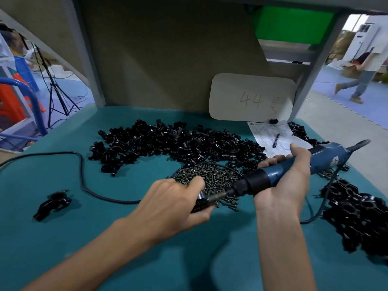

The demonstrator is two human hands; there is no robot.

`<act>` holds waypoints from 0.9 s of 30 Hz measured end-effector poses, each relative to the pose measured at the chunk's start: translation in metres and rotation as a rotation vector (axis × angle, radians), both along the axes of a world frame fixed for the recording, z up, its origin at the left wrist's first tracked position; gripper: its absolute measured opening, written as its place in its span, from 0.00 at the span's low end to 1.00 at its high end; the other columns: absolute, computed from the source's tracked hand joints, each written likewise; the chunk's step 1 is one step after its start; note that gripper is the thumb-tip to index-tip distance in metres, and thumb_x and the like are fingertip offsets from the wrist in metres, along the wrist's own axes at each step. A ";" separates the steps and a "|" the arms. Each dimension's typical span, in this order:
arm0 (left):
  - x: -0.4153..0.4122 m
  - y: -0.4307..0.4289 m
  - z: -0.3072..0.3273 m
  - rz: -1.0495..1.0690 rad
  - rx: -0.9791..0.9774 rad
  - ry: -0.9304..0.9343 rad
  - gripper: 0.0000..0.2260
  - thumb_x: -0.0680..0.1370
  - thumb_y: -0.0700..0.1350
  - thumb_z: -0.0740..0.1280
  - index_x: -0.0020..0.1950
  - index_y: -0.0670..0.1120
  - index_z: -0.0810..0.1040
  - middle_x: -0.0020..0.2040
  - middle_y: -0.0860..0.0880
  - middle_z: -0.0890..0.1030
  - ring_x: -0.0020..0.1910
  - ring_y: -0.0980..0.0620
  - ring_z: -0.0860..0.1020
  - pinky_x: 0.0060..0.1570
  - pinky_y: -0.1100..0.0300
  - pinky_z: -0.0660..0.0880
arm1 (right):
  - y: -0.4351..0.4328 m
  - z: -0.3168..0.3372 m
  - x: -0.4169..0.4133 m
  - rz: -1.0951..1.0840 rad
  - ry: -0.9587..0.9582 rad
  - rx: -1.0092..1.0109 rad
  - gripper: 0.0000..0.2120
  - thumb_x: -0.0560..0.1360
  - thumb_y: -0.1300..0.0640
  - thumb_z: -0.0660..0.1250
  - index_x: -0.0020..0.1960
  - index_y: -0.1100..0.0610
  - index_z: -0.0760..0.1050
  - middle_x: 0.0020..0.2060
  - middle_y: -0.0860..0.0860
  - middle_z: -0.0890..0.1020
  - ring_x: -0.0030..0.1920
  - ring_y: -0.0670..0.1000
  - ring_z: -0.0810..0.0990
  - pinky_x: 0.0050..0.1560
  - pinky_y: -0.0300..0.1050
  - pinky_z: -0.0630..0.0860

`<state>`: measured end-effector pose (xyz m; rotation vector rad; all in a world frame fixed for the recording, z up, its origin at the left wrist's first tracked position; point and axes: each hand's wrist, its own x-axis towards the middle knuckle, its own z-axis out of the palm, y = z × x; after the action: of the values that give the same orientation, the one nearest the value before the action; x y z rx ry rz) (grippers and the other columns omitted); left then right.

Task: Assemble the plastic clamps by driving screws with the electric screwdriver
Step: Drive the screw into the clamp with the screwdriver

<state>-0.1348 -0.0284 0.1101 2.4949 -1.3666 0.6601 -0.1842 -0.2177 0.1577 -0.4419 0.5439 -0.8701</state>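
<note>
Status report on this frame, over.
Left grip holds clamp. Right grip holds screwdriver, bit at clamp. Screw pile just behind; nothing in the way.

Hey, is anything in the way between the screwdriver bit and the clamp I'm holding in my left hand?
Nothing visible does. The bit of the electric screwdriver in the right hand reaches straight to the black clamp gripped by the left hand, at the near edge of the pile of screws.

left hand [174, 203] holding a black clamp [201, 203], right hand [287, 177] gripping the blue screwdriver [273, 175], tip pressed right against it
</note>
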 end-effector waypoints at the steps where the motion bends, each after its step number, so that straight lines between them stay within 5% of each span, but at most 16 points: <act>1: 0.000 0.000 0.000 0.002 0.000 -0.001 0.17 0.75 0.63 0.59 0.41 0.48 0.67 0.22 0.55 0.69 0.20 0.48 0.67 0.27 0.60 0.55 | 0.000 -0.001 0.001 -0.009 0.000 -0.001 0.13 0.76 0.58 0.71 0.51 0.56 0.66 0.31 0.48 0.72 0.26 0.47 0.70 0.27 0.37 0.70; 23: 0.002 0.003 -0.014 -0.022 -0.045 0.106 0.17 0.76 0.63 0.60 0.44 0.49 0.67 0.27 0.54 0.73 0.25 0.49 0.71 0.28 0.59 0.64 | 0.006 -0.002 0.003 -0.053 0.026 -0.092 0.13 0.74 0.59 0.73 0.51 0.56 0.69 0.28 0.48 0.74 0.26 0.48 0.72 0.28 0.40 0.73; 25: -0.002 0.003 -0.012 -0.003 -0.056 0.242 0.18 0.75 0.67 0.58 0.44 0.53 0.64 0.28 0.55 0.72 0.27 0.50 0.70 0.31 0.57 0.63 | 0.005 -0.002 0.002 -0.019 -0.005 -0.091 0.12 0.75 0.57 0.73 0.50 0.56 0.70 0.29 0.48 0.74 0.27 0.47 0.72 0.29 0.40 0.74; 27: -0.004 0.001 -0.008 -0.059 -0.126 0.739 0.22 0.72 0.70 0.61 0.43 0.51 0.67 0.30 0.56 0.71 0.29 0.55 0.69 0.31 0.58 0.64 | 0.004 -0.001 0.000 0.035 -0.067 -0.091 0.13 0.75 0.54 0.74 0.48 0.55 0.70 0.29 0.48 0.75 0.28 0.47 0.73 0.30 0.39 0.74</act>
<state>-0.1388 -0.0273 0.1018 2.2255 -1.0555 -0.1886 -0.1840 -0.2139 0.1568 -0.5018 0.4350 -0.8750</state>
